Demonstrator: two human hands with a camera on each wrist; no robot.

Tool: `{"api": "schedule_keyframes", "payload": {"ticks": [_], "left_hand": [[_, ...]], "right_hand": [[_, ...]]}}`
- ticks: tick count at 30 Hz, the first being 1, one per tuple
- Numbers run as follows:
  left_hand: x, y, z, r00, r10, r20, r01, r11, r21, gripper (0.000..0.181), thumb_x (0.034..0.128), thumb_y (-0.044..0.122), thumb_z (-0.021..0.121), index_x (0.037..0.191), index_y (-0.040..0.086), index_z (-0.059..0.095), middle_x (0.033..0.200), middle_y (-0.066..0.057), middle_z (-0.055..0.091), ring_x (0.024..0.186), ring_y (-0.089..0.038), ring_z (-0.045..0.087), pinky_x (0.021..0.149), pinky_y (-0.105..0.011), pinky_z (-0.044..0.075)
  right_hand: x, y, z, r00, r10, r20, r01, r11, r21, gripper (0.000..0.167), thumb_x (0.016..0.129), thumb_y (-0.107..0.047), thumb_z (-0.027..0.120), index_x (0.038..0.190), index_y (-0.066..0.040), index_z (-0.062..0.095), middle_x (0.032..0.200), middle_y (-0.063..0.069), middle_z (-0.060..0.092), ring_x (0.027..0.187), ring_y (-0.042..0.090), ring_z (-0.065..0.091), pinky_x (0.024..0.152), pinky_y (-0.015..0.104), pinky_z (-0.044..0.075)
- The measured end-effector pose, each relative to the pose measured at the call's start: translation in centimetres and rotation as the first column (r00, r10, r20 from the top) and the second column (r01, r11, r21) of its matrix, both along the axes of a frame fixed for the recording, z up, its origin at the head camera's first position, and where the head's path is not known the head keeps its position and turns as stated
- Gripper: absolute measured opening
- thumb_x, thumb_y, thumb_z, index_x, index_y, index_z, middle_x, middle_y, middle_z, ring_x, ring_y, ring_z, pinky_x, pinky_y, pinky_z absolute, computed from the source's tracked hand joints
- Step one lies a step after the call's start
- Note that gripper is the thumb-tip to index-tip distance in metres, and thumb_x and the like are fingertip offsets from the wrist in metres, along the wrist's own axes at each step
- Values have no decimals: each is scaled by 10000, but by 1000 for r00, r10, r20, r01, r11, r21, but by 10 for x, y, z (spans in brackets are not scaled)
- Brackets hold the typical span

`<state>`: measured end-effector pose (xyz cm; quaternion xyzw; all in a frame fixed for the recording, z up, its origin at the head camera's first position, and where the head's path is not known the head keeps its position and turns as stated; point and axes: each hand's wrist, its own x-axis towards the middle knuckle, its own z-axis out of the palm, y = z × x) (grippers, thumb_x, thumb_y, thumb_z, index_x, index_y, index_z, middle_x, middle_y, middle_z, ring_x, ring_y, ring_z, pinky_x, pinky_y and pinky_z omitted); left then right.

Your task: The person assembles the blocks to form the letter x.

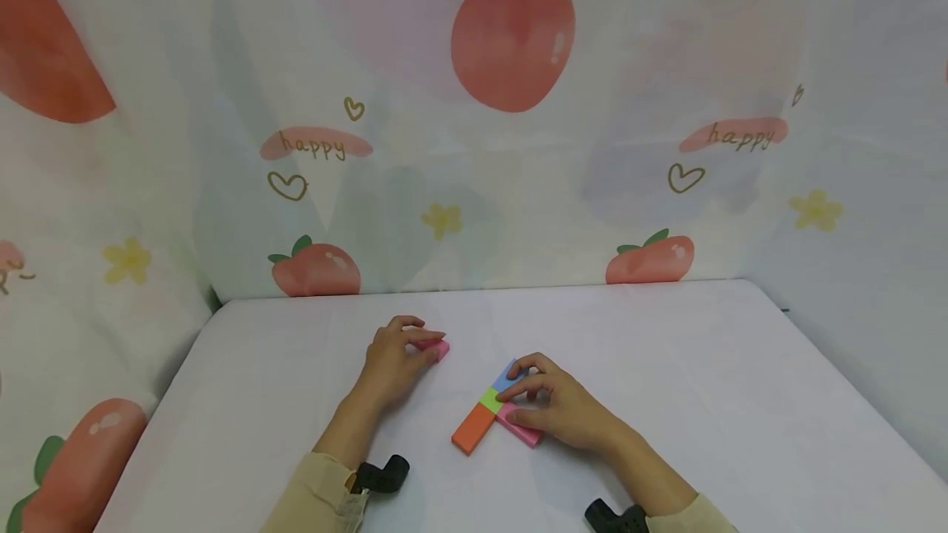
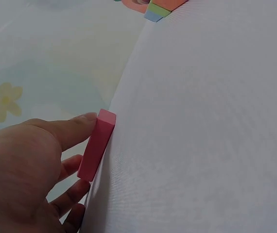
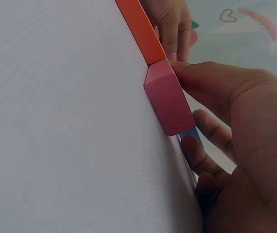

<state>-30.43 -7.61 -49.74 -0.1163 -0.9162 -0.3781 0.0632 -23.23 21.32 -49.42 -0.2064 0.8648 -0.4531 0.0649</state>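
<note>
My left hand [image 1: 396, 362] is toward the back of the white table, holding a pink block [image 1: 443, 349] between thumb and fingers. The left wrist view shows this block [image 2: 98, 144] upright, thumb at its top end and fingertips by its lower end. My right hand [image 1: 566, 410] pinches a second pink block [image 1: 524, 428], with fingertips also at the green block [image 1: 490, 400] and the blue block [image 1: 505, 375]. An orange block [image 1: 472, 430], the green and the blue lie in a slanting row, and the second pink block branches off it toward the lower right.
A white cloth covers the table [image 1: 741, 401]. Behind it hangs a backdrop [image 1: 518, 187] printed with fruit, hearts and flowers. A black device [image 1: 383, 475] sits at the left wrist, and another black device [image 1: 616, 516] at the right wrist.
</note>
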Motion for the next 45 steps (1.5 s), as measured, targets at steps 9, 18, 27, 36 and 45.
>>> {"api": "schedule_keyframes", "payload": {"ticks": [9, 18, 27, 36, 45], "left_hand": [[0, 3, 3, 1000, -5, -3, 5, 1000, -10, 223, 920, 343, 788, 1127, 264, 819, 1349, -36, 607, 1249, -332, 525, 997, -551, 386], [1, 4, 3, 1000, -5, 4, 5, 1000, 4, 221, 921, 329, 790, 1125, 249, 820, 1346, -42, 609, 1259, -327, 520, 1008, -544, 391], [3, 4, 5, 1000, 9, 4, -9, 1000, -12, 219, 923, 332, 787, 1124, 252, 820, 1341, -42, 613, 1237, -309, 528, 973, -500, 434], [4, 3, 4, 1000, 11, 2, -11, 1000, -6, 202, 920, 302, 792, 1111, 245, 825, 1334, -50, 616, 1231, -317, 529, 983, -520, 417], [5, 3, 2, 1000, 2, 13, -2, 1000, 7, 205, 916, 310, 795, 1108, 246, 826, 1327, -40, 615, 1232, -314, 522, 989, -514, 406]], "right_hand": [[-1, 1, 0, 1000, -3, 0, 3, 1000, -6, 205, 873, -279, 831, 1070, -328, 804, 1312, -16, 554, 1184, 233, 516, 936, 298, 423], [0, 2, -1, 1000, 1, 0, -1, 1000, -15, 207, 872, -282, 832, 1073, -323, 804, 1310, -10, 553, 1192, 238, 514, 945, 306, 420], [-1, 2, -1, 1000, 5, -2, -5, 1000, -23, 211, 873, -282, 832, 1078, -317, 803, 1315, -10, 552, 1181, 232, 519, 942, 299, 419], [-1, 1, -1, 1000, 14, 2, -14, 1000, -17, 214, 881, -295, 825, 1092, -312, 800, 1317, -10, 547, 1148, 204, 524, 928, 289, 420], [-1, 1, -1, 1000, 9, -2, -9, 1000, -19, 210, 877, -270, 828, 1083, -308, 804, 1310, 0, 551, 1126, 196, 534, 923, 288, 431]]}}
